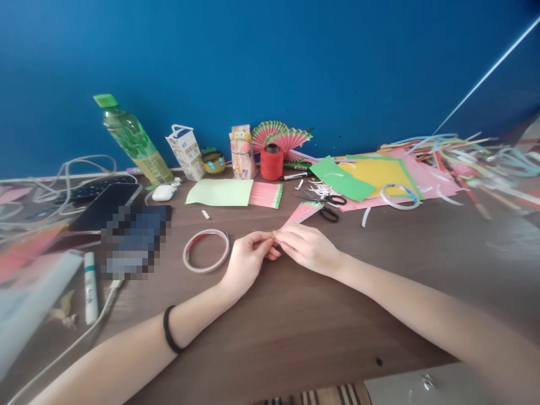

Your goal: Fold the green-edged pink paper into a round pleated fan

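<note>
Pinching pink fan (302, 212) w/ L grip (248, 257) & R grip (311, 247), both closed

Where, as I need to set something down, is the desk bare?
Bare: the near desk between the left forearm and right forearm, and the stretch between the right forearm, paper sheets and heap of strips. Crowded: the left end, with a marker and dark flat device, and the back along the blue wall.
</note>
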Demonstrator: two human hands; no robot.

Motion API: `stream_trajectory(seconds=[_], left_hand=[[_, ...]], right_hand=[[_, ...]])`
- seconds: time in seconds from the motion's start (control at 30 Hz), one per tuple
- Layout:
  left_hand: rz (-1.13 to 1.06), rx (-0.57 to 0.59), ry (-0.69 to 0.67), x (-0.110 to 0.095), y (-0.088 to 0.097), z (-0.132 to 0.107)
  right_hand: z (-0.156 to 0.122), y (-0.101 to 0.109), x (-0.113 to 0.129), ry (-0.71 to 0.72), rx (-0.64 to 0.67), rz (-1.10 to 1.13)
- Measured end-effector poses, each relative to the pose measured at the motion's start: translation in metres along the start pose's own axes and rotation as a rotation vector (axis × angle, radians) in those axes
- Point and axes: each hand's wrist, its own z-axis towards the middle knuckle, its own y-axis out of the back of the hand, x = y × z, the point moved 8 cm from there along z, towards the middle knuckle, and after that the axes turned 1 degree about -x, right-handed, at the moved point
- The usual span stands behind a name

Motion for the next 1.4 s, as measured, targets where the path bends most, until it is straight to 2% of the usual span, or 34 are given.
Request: stream_trajectory(seconds=[0.87,1.13,1.3,1.4], left_hand=[[0.002,0.011,-0.016,0.004,0.000,0.002],[-0.023,-0.014,0.016,0.003,0.001,0.002],[-0.048,-0.016,0.030,0.002,0.001,0.001],[-0.052,-0.018,0.041,0.002,0.001,0.001]], right_hand=[[-0.004,0.000,-0.006,-0.053,-0.068,0.162],[-0.003,0.006,-0.009,-0.095,-0.145,0.189],[-0.005,0.002,-0.016,-0.202,-0.097,0.219],[-0.005,0.001,-0.017,-0.218,-0.071,0.212]])
